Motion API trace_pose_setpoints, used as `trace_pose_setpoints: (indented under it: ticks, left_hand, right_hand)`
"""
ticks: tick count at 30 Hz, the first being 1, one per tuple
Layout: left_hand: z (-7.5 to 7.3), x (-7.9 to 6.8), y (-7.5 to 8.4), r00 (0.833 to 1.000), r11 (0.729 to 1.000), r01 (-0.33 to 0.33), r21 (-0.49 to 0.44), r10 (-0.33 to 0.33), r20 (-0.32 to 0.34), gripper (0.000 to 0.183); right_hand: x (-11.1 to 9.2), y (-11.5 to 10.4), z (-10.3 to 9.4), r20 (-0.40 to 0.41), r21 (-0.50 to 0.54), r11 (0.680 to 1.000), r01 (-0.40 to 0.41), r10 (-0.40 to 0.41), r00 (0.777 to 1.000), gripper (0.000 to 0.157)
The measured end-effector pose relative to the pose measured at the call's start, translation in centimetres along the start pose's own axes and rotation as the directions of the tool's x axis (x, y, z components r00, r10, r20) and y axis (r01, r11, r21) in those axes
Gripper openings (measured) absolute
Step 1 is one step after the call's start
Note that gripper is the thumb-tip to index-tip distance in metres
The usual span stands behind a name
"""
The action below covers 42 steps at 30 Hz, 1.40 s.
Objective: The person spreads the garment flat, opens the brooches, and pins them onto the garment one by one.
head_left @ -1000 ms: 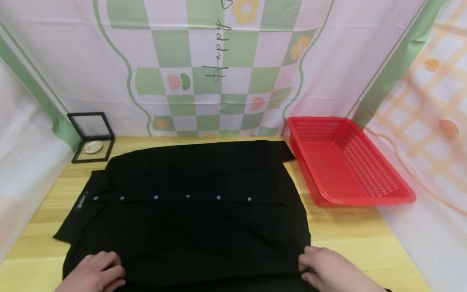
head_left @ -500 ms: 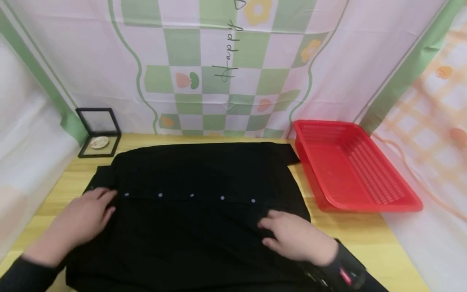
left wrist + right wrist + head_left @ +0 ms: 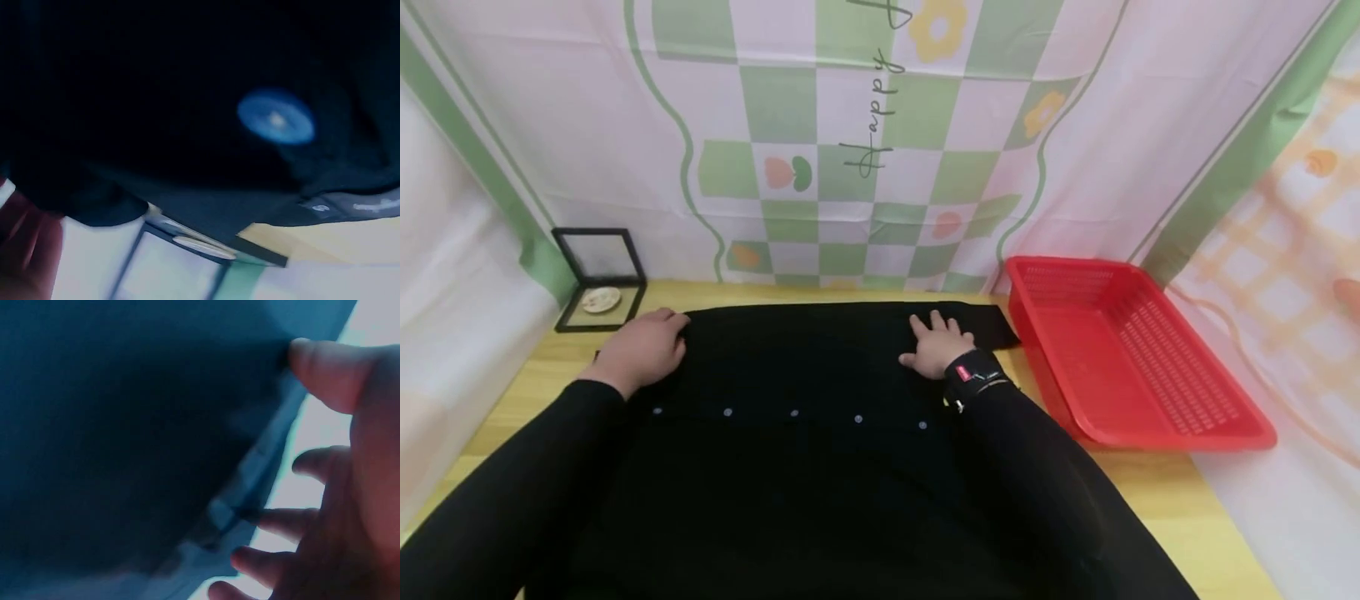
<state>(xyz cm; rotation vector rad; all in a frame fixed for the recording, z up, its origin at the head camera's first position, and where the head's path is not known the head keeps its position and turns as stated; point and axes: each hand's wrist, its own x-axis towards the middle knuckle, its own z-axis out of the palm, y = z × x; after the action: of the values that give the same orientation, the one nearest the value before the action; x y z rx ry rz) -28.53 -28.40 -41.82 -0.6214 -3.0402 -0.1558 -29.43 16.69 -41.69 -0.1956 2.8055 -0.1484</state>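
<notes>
A black short-sleeved shirt (image 3: 820, 358) with a row of pale buttons lies spread out, its collar side to the left. At its far left shoulder edge is my left hand (image 3: 643, 348), fingers loosely bent over the cloth. The left wrist view has those fingers (image 3: 31, 250) beside the dark fabric, with a blurred button (image 3: 276, 117) large in front. On the far right part of the shirt, near the sleeve, my right hand (image 3: 934, 346) lies with fingers spread. In the right wrist view its thumb (image 3: 325, 369) touches the cloth.
A red perforated basket (image 3: 1172, 439) stands on the right, close to the shirt's sleeve. At the back left is a black-framed case (image 3: 574, 307) with a small round pale item (image 3: 601, 300). A patterned curtain (image 3: 842, 225) hangs behind the wooden table (image 3: 1180, 500).
Both hands have travelled from the shirt's near side to its far side, first passing over the middle. The right hand's fingers have spread out. The shirt looks about the same.
</notes>
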Motion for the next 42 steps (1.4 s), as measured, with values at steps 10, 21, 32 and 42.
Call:
trace_pose_setpoints:
  ticks: [10,21,32,42]
  left_hand:
    - [0.7,0.0,1.2,0.94,0.982,0.181,-0.059,-0.155,0.306,0.074]
    - [0.2,-0.5,4.0,0.919,0.951,0.304,0.053,-0.307,0.247,0.1]
    - [0.6,0.6,4.2,0.787,0.902,0.413,-0.125,-0.285,0.547,0.109]
    - [-0.3,-0.6,4.7,0.85,0.919,0.373,-0.125,-0.284,0.444,0.109]
  right_hand:
    - [1.1,3.7,0.2,0.112,0.15,0.979,-0.141,0.125,0.986,0.077]
    - [0.4,1.8,-0.6,0.045,0.065,0.971,-0.229,0.226,0.973,0.083]
    - [-0.3,2.1,0.5,0.216,0.22,0.961,-0.168,0.12,0.969,0.091]
    - [-1.8,2.0,-0.3,0.008,0.102,0.989,-0.102,0.102,0.995,0.084]
